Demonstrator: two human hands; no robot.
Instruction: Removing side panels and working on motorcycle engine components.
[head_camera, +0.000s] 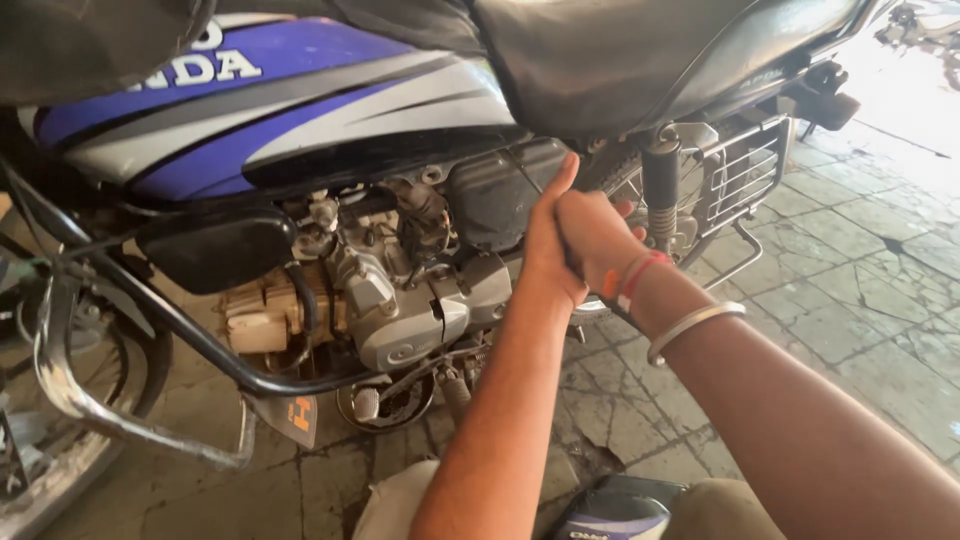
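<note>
We look down at a blue, white and black motorcycle fuel tank, which we take as our landmark; white block lettering runs along its upper blue band. Below the tank sits the grey metal engine, and below and ahead of that curves a black tubular crash guard. A small grey plate with an orange letter-shaped mark hangs at the guard's lowest bend, under the engine.

Behind the tank, under the black vinyl seat, lies the dark plastic side panel. Our left hand presses against the rear edge of that panel, thumb pointing up toward the seat; whether its fingers clutch anything we cannot tell. Our right hand lies right against the left, curled closed, but what it grips is hidden. Its wrist bears red and orange threads and a silver metal bangle.

Further behind the tank stand a black rear shock absorber and a chrome wire guard, above cracked grey stone floor tiles.
</note>
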